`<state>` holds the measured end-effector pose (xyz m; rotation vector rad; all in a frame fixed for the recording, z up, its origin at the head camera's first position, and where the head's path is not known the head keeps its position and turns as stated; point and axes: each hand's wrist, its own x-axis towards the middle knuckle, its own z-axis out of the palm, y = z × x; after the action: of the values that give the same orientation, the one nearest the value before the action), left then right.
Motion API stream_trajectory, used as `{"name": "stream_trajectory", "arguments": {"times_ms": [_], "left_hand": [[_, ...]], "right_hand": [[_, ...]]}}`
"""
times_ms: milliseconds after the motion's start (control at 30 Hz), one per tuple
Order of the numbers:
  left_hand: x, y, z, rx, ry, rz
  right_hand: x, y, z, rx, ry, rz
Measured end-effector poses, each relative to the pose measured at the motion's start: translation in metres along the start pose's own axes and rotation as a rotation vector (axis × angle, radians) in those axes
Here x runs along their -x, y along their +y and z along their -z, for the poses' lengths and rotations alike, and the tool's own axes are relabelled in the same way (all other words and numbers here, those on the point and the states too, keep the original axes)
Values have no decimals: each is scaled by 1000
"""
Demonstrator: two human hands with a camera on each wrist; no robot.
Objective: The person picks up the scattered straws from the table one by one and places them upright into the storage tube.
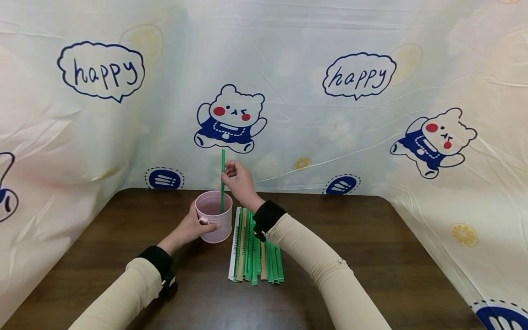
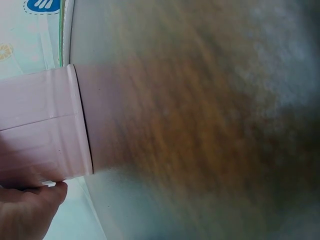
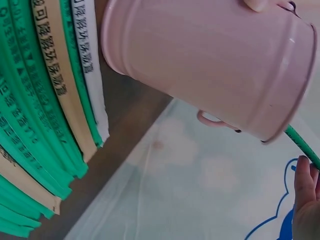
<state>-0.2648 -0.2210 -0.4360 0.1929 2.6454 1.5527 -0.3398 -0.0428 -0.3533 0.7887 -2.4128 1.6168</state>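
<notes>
A small pink metal bucket (image 1: 223, 228) stands upright near the table's far edge. My left hand (image 1: 190, 230) grips it from the left, thumb across its front and the other fingers hidden behind its side. Thumb and index finger of my right hand (image 1: 242, 184) pinch a thin green paper-wrapped straw (image 1: 223, 167) about midway up. The straw is nearly vertical, its lower end inside the bucket mouth. In the right wrist view, the green straw (image 3: 300, 142) shows past the bucket rim, and the bucket (image 3: 210, 55) has a small loop on its side.
Just right of the bucket lies a row of wrapped straws (image 1: 248, 256), mostly green, with a few tan ones and a white one at its left edge. Printed writing runs along them. The brown table (image 1: 198, 293) meets a cartoon-printed curtain (image 1: 288, 133) at the back and sides.
</notes>
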Motion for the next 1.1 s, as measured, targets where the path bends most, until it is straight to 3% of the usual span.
{"name": "stream_trajectory", "arguments": {"times_ms": [300,1100], "left_hand": [[-2,-1,-3,7,4,17],[-2,-7,-4,20,24,-47]], "right_hand": [[6,12,-3,-2,-16,-28],[10,28,-5,-76,-28,-66]]}}
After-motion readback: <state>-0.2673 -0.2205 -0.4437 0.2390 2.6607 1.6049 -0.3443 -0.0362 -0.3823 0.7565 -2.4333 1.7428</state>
